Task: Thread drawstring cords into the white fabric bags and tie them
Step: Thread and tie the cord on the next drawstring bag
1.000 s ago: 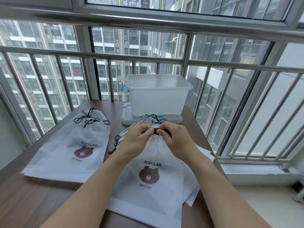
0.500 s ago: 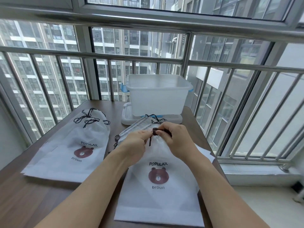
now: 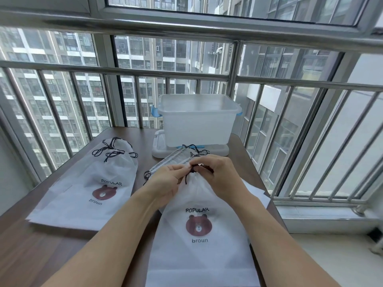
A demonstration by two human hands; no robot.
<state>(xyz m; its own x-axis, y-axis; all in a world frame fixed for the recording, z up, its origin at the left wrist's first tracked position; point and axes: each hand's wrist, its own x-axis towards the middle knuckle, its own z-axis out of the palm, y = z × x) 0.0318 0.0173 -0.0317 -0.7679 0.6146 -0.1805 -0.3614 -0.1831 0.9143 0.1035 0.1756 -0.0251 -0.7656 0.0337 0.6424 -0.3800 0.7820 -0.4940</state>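
Window bars and tower blocks stand behind the brown worktop [image 3: 24, 251], where both hands meet at the gathered mouth of the nearest white bag [image 3: 204, 251]. The right hand [image 3: 217, 177] pinches the dark cord [image 3: 187, 179] at the neck; the left hand [image 3: 165, 183] has its fingertips closed on it just beside, so each grip is clamped on cord. One loose end hangs toward the person. The bag's long axis runs from the grips back toward the body. A tied bag [image 3: 91, 193] lies well left, a clear bin [image 3: 199, 119] beyond.
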